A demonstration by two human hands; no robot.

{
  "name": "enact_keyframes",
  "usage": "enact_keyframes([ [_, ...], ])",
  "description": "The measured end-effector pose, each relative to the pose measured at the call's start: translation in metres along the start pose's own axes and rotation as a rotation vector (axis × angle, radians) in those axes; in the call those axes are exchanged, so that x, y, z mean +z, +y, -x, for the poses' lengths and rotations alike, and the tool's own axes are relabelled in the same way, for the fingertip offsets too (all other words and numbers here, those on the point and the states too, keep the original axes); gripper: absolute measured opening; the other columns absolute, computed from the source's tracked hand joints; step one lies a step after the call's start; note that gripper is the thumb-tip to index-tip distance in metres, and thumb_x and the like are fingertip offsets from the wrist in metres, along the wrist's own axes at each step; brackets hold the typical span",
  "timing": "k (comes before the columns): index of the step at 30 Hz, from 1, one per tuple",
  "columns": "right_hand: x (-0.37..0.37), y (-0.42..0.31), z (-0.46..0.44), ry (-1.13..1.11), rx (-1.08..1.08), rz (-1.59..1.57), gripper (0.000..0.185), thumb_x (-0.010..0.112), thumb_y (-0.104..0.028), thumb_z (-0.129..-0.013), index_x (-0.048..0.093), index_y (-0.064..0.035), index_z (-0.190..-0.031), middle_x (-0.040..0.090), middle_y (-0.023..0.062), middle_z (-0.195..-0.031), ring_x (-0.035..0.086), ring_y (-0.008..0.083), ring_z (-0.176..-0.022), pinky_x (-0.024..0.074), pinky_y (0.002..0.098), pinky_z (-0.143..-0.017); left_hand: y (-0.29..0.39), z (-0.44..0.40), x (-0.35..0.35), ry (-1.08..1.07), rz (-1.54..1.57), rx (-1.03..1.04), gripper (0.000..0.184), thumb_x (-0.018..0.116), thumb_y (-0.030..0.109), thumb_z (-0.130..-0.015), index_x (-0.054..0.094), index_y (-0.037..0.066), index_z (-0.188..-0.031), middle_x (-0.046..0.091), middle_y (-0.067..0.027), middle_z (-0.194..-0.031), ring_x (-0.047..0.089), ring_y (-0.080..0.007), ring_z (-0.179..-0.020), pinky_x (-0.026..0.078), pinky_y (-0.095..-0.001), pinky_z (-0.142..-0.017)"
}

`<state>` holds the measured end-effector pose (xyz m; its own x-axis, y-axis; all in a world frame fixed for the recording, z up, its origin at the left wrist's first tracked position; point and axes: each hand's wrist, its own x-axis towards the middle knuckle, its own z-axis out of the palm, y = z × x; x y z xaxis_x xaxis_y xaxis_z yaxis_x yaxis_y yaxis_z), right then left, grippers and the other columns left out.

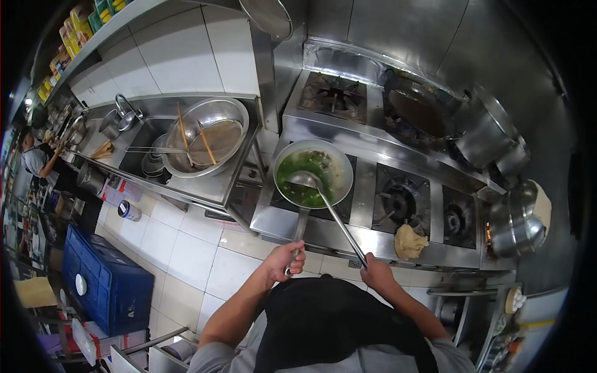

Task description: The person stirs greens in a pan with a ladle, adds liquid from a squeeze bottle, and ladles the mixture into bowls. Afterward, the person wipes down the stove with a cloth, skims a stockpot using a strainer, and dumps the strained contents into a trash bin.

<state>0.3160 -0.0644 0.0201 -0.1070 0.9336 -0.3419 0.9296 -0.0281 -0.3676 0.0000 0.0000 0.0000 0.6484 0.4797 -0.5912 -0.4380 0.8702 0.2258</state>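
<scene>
Green broth in my pan, stove's left edge, not yet out! Left hand grips handle, right hand ladle.

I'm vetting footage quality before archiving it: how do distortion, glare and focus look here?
Head view: strong wide-angle bending, with black corners around the round image; head view: bright reflections on the steel stove and big bowl; head view: the ladle and left hand read clearly, while the distant person at far left looks small and soft.
</scene>
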Motion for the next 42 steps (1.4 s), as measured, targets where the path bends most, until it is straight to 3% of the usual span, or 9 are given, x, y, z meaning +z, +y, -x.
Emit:
enact_keyframes([
  [2,-0.004,-0.008,-0.016,0.031,0.101,0.048,0.027,0.061,-0.015,-0.082,0.048,-0.0023,-0.103,0.066,0.0246,-0.079,0.065,0.0463,-0.079,0.0505,0.0548,-0.075,0.000,0.002,0.000,0.017,-0.011,0.016,0.022,0.052,0.030,-0.100,0.050,0.010,-0.090,0.043,-0.0010,-0.065,0.037,-0.0105,-0.046,0.029,-0.0245,-0.038],
  [5,-0.016,0.002,-0.039,0.108,0.042,0.060,0.024,0.060,-0.013,-0.082,0.048,-0.0023,-0.100,0.066,0.0234,-0.077,0.065,0.0453,-0.078,0.0508,0.0539,-0.074,0.001,-0.002,0.006,0.005,-0.009,0.027,0.023,0.052,0.030,-0.100,0.047,0.010,-0.091,0.043,-0.0012,-0.065,0.037,-0.0102,-0.046,0.028,-0.0247,-0.038],
  [20,-0.062,-0.010,-0.020,0.098,0.165,-0.038,0.034,0.057,-0.014,-0.078,0.054,0.0043,-0.106,0.064,0.0319,-0.089,0.065,0.0462,-0.081,0.0524,0.0518,-0.078,-0.001,0.006,0.006,-0.013,-0.010,0.053,0.024,0.053,0.030,-0.101,0.047,0.009,-0.091,0.043,-0.0011,-0.066,0.036,-0.0095,-0.046,0.028,-0.0245,-0.039],
  [23,-0.069,-0.024,0.003,0.038,0.089,0.075,0.034,0.059,-0.017,-0.081,0.055,0.0054,-0.106,0.064,0.0276,-0.090,0.067,0.0384,-0.074,0.0549,0.0465,-0.070,-0.003,0.002,0.002,-0.039,-0.014,0.067,0.024,0.054,0.030,-0.101,0.047,0.009,-0.090,0.043,-0.0011,-0.066,0.036,-0.0095,-0.046,0.028,-0.0246,-0.039],
  [25,-0.103,-0.069,0.016,-0.275,0.423,-0.507,0.033,0.063,-0.022,-0.084,0.054,0.0060,-0.099,0.062,0.0190,-0.087,0.067,0.0288,-0.068,0.0545,0.0398,-0.059,-0.004,0.002,0.004,-0.027,-0.013,0.065,0.024,0.054,0.030,-0.100,0.047,0.009,-0.090,0.043,-0.0010,-0.066,0.036,-0.0095,-0.047,0.028,-0.0247,-0.039],
  [27,-0.096,-0.050,0.010,-0.288,0.373,-0.654,0.026,0.064,-0.018,-0.086,0.055,0.0049,-0.095,0.058,0.0117,-0.082,0.062,0.0202,-0.061,0.0491,0.0359,-0.048,-0.002,0.001,0.002,-0.014,-0.016,0.057,0.024,0.054,0.030,-0.100,0.046,0.009,-0.090,0.043,-0.0009,-0.066,0.036,-0.0094,-0.047,0.028,-0.0249,-0.040],
  [29,-0.121,-0.065,0.009,-0.335,0.523,-1.404,0.018,0.064,-0.012,-0.086,0.057,0.0025,-0.095,0.057,0.0107,-0.077,0.057,0.0183,-0.056,0.0433,0.0344,-0.044,-0.001,0.000,-0.002,-0.025,0.001,0.047,0.024,0.054,0.030,-0.100,0.046,0.010,-0.090,0.043,-0.0006,-0.066,0.036,-0.0096,-0.047,0.029,-0.0251,-0.040],
  [30,-0.129,-0.078,0.012,-0.337,0.541,-1.429,0.014,0.065,-0.007,-0.087,0.058,-0.0006,-0.097,0.054,0.0082,-0.072,0.052,0.0158,-0.053,0.0391,0.0323,-0.042,-0.001,0.001,-0.001,-0.026,0.006,0.047,0.024,0.054,0.030,-0.100,0.046,0.010,-0.090,0.043,-0.0006,-0.066,0.036,-0.0096,-0.047,0.029,-0.0251,-0.040],
  [42,-0.115,-0.100,0.036,-0.157,0.246,-0.695,0.012,0.057,-0.005,-0.082,0.051,-0.0023,-0.092,0.052,0.0047,-0.066,0.055,0.0167,-0.048,0.0454,0.0353,-0.045,-0.001,0.000,0.001,-0.019,0.014,0.027,0.022,0.052,0.029,-0.101,0.048,0.010,-0.091,0.043,-0.0009,-0.065,0.038,-0.0108,-0.047,0.030,-0.0251,-0.039],
])
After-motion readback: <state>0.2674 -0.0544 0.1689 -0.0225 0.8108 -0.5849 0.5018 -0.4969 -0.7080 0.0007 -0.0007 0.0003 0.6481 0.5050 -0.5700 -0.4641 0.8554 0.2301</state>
